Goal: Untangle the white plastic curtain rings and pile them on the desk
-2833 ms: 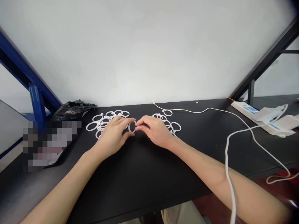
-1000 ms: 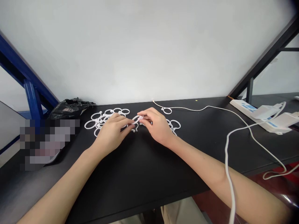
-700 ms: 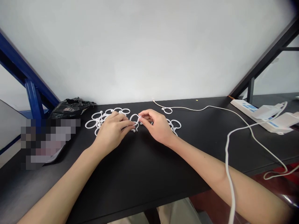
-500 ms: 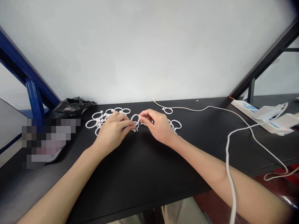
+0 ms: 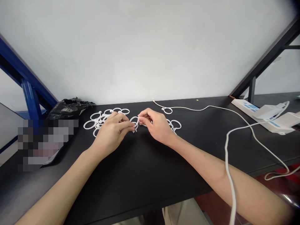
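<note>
Heads up, the white ring (image 5: 134,118) is dead centre between your hands: left hand (image 5: 112,133) pinched on its left edge, right hand (image 5: 156,126) pinched on its right rim, both equally close, with loose rings (image 5: 97,120) just beyond your left hand.

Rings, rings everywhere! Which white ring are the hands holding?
The single ring in the middle, pinched between the left hand and right hand. All the other rings lie loose on the black table, in a pile behind each hand.

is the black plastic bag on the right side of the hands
No, the black plastic bag lies left of the left hand, by the blue frame.
</note>
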`<act>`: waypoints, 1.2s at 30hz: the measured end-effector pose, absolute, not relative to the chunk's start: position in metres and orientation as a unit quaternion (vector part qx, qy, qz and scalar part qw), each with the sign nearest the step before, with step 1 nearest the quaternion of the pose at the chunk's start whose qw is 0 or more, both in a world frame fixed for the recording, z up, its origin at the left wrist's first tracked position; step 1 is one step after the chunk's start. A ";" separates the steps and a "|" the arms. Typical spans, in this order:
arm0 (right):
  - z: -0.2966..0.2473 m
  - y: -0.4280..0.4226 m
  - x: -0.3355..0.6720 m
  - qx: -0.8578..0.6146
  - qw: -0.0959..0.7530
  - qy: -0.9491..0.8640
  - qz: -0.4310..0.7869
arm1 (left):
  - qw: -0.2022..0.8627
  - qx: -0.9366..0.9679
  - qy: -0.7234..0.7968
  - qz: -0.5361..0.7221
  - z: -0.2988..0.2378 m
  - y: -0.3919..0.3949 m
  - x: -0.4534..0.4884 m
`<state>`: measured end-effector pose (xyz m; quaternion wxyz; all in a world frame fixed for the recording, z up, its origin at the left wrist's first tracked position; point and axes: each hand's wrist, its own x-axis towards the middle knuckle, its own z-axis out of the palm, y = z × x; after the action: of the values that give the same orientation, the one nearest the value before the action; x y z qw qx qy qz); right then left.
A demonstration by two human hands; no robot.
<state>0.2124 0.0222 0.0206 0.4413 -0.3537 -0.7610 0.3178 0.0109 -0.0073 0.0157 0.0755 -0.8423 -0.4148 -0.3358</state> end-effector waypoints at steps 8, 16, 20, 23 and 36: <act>0.014 0.025 0.210 -0.370 0.444 -0.762 0.292 | 0.070 -0.841 -0.438 -0.310 0.021 -0.010 0.015; 0.015 0.013 0.206 -0.393 0.259 -0.878 0.092 | 0.199 -0.760 -0.577 -0.224 0.012 -0.001 -0.009; 0.014 0.008 0.201 -0.372 0.193 -0.907 0.040 | 0.168 -0.744 -0.604 -0.233 0.013 -0.002 -0.007; 0.015 0.008 0.201 -0.375 0.184 -0.908 0.043 | 0.122 -0.773 -0.567 -0.257 0.016 -0.005 0.001; 0.017 0.012 0.206 -0.333 0.323 -0.872 0.153 | 0.013 -0.853 -0.475 -0.215 0.018 -0.009 0.010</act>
<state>0.2063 0.0116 0.0173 0.3233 -0.3331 -0.8724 0.1529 0.0099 -0.0091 0.0184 0.0135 -0.8532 -0.4749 -0.2154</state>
